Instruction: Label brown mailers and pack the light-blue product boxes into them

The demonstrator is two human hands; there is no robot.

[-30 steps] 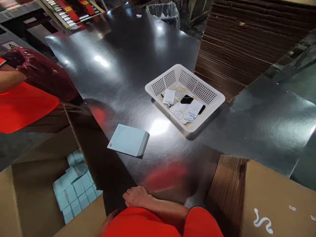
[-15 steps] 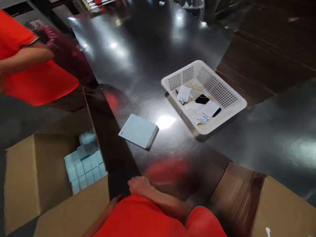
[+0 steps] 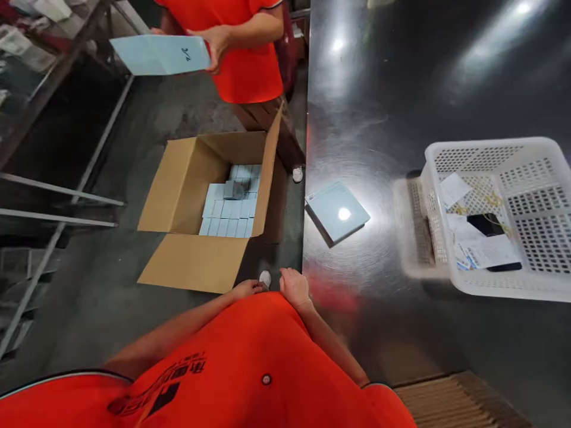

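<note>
Left of the fingers, an open carton is seen on the floor, with pale-blue boxes packed inside and one darker box lying on top of them. Well beyond the fingers, a pale-blue flat box is held up by a co-worker's hand.

The left hand is held just beside the carton's near flap, its fingers released, with nothing grasped. The right hand is placed at the edge of the steel surface, its fingers also released and empty.

Right of the fingers, a pale-blue flat packet is lying on the surface. Farther right, a white perforated basket is standing there, with papers and a black phone inside.
</note>
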